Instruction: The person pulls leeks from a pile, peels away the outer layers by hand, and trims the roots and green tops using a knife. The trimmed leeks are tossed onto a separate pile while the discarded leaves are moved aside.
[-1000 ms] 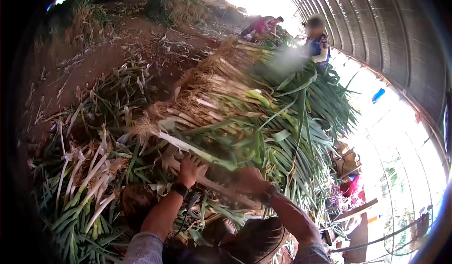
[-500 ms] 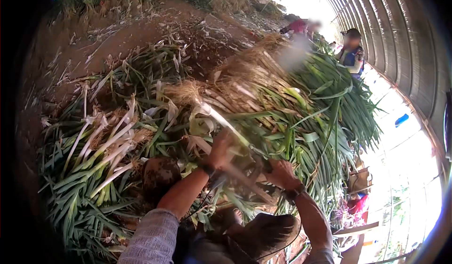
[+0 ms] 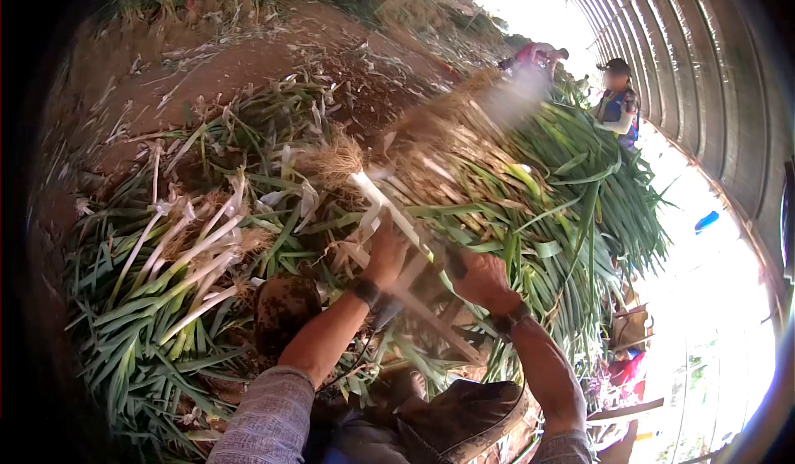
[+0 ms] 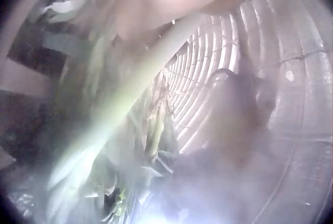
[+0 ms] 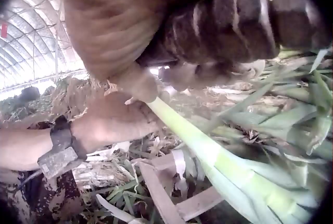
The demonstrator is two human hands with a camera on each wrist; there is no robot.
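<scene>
Head view: arched tunnel roof (image 3: pixel 704 58) up and right of the grip, littered soil (image 3: pixel 240 62) beyond-left, leek pile (image 3: pixel 571 182) beyond-right. One leek (image 3: pixel 396 217) is held in left hand (image 3: pixel 387 253); right hand (image 3: pixel 483 280), just beside, wraps round dark ridged handle (image 5: pixel 223 26).

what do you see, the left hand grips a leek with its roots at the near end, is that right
Not the near end: the head view shows the leek with its roots at the far end, beyond the left hand, which does grip it.
</scene>
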